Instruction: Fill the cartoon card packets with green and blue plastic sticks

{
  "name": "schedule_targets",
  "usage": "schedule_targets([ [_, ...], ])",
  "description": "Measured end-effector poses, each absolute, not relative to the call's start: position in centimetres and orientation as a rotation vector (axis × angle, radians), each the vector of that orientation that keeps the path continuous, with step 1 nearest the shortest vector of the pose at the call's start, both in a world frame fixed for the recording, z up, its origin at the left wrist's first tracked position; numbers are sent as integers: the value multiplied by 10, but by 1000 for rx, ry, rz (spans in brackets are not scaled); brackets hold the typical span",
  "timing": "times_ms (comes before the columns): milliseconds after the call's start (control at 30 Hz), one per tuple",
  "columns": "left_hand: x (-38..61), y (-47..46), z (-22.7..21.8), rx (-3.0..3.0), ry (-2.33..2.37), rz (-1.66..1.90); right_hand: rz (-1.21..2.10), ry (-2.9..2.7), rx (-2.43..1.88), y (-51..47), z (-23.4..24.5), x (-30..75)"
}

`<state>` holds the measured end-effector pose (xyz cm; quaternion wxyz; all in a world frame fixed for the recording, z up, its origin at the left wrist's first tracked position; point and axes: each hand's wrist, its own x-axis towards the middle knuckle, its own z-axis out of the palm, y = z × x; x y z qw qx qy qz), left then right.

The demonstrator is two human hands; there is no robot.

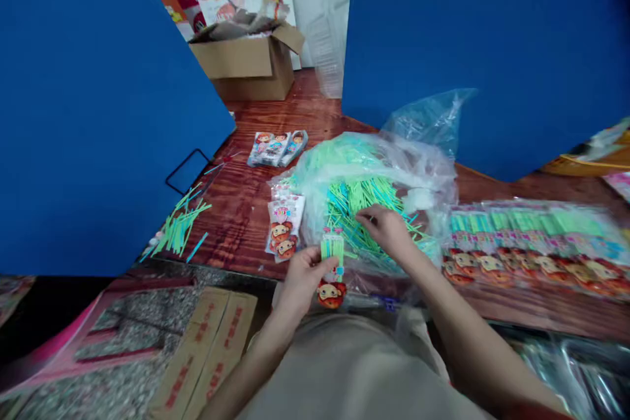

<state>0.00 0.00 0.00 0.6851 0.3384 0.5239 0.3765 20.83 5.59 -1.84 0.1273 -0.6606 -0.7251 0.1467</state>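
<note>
Packet [331, 290]: at near-left edge of the bag [423, 161]; probably light, limp, slippery; best pinched by its side;
Left hand [306, 275]: clamped on packet;
Right hand [386, 228]: apart, over bag's opening; cannot tell its grip;
Sticks [344, 215]: inside bag; likely light, bendable

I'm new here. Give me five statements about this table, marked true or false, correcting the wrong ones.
1. The left hand holds a clear printed packet of thin green sticks. True.
2. The right hand is at the loose green and blue sticks in a clear plastic bag. True.
3. The open brown cardboard box stands at the near edge of the dark red wooden table. False: the box stands at the far side.
4. Filled clear packets lie right of the bag. True.
5. Every loose stick is inside the bag. False: scattered green sticks lie at the table's left.
</note>
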Motion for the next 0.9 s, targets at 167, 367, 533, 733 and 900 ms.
schedule_targets([
  [167, 1, -1, -1, 737, 1140, 909, 422, -2120, -2012, 71, -24, 181],
  [367, 1, -1, -3, 678, 1135, 959, 483, -2039, -1918, 73, -24, 188],
  [533, 4, 1, -5, 711, 1191, 952, 772, -1387, -1429, 59, -8, 198],
  [733, 11, 3, -3, 656, 1209, 989, 983, -800, -1038, 37, 20, 192],
  [900, 11, 2, -5, 705, 1217, 968, 1020, -754, -1016, 31, 24, 189],
])
